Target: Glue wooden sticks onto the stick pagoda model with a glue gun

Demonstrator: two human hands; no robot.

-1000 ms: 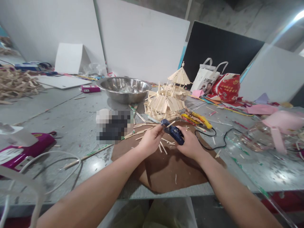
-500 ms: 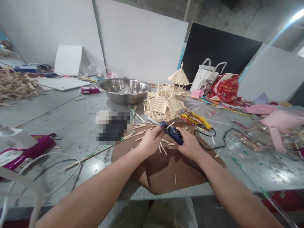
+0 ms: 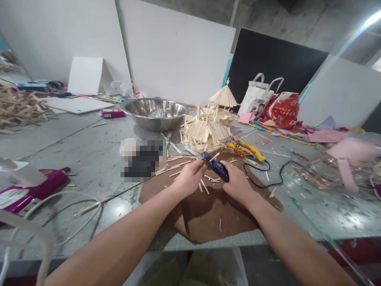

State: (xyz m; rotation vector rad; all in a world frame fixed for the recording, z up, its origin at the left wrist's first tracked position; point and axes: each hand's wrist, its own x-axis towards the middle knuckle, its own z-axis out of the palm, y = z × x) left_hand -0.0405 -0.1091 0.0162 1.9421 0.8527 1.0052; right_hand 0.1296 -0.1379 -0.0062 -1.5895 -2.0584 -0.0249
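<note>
My right hand (image 3: 238,180) is closed around the dark blue handles of a pair of hand cutters (image 3: 219,169), whose head points up and left. My left hand (image 3: 190,175) pinches a thin wooden stick (image 3: 214,156) at the cutters' head; its far end sticks out past the tool. The jaws themselves are too small to make out. Below both hands lies a brown sheet (image 3: 220,220) with several cut stick pieces (image 3: 204,186) scattered on it. Just beyond the hands stands a model pavilion (image 3: 205,133) built of pale sticks, with a pointed roof.
Behind the left hand sits a steel bowl (image 3: 154,123) with clear plastic inside. A yellow hot glue gun (image 3: 251,151) lies right of the pavilion, its black cord curling nearby. A pink-lidded clear jug (image 3: 320,174) stands at right, a purple power strip (image 3: 44,188) at left.
The cutters' handles have come closer together in my right hand. My left hand and the stick stay nearly in place.
</note>
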